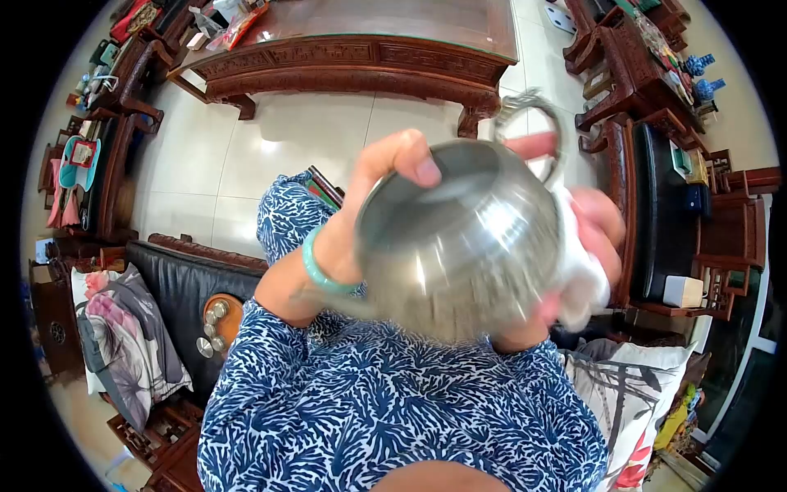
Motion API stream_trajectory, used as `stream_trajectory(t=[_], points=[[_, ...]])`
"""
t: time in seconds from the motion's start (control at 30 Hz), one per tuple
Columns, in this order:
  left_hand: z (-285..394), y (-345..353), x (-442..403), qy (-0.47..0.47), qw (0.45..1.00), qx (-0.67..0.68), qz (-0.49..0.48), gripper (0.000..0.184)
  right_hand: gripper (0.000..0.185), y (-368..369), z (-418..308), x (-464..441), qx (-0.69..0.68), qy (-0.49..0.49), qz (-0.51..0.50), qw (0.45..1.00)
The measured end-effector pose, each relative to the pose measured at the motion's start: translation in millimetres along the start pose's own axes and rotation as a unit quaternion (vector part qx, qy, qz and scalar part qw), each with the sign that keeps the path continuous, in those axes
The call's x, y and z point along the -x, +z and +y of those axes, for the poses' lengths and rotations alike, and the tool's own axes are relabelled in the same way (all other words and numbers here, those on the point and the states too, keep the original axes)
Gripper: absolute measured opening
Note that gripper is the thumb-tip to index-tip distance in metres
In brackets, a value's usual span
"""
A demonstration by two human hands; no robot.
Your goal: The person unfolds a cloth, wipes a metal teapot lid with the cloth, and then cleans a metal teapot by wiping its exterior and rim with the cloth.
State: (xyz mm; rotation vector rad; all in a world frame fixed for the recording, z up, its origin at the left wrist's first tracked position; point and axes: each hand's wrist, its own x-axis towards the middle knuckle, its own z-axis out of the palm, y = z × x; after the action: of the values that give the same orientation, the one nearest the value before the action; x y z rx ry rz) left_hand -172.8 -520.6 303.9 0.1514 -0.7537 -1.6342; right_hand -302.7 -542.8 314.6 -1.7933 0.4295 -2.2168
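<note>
We see the pot (471, 275), a shiny metal one, held up in front of the patterned shirt (385, 402), tilted and blurred. Our left hand (373, 189) grips it from the left, thumb over the edge of its dark round end; we cannot tell whether that end is mouth or base. A pale green bangle (313, 266) circles the left wrist. Our right hand (602, 221) is closed on a white cloth (580, 287), pressed against the pot's right side. The ring-shaped handle (561, 123) rises at the far right of the pot, and the spout (336, 303) points near left, across the left forearm.

To our left, a round tray (235, 313) bearing small metal pieces (215, 318) sits on the black seat (176, 283), beside a cushion (135, 336). At the far side stands the carved table (385, 61), a red-orange packet (243, 29) at its left end; its print is too small for us to read.
</note>
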Motion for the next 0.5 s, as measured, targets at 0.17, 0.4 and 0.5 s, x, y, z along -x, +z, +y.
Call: stream_trajectory(t=[0.17, 0.4, 0.5], points=[[69, 70, -16, -0.295, 0.933, 0.195, 0.068, 0.066, 0.017, 48, -49, -21, -0.171, -0.020, 0.221, 0.960], [77, 80, -32, -0.383, 0.889, 0.247, -0.043, 0.076, 0.012, 32, -67, -23, -0.227, 0.014, 0.158, 0.961], [56, 56, -33, -0.381, 0.861, 0.312, -0.127, 0.077, 0.014, 33, -63, -31, -0.259, -0.020, 0.236, 0.936]])
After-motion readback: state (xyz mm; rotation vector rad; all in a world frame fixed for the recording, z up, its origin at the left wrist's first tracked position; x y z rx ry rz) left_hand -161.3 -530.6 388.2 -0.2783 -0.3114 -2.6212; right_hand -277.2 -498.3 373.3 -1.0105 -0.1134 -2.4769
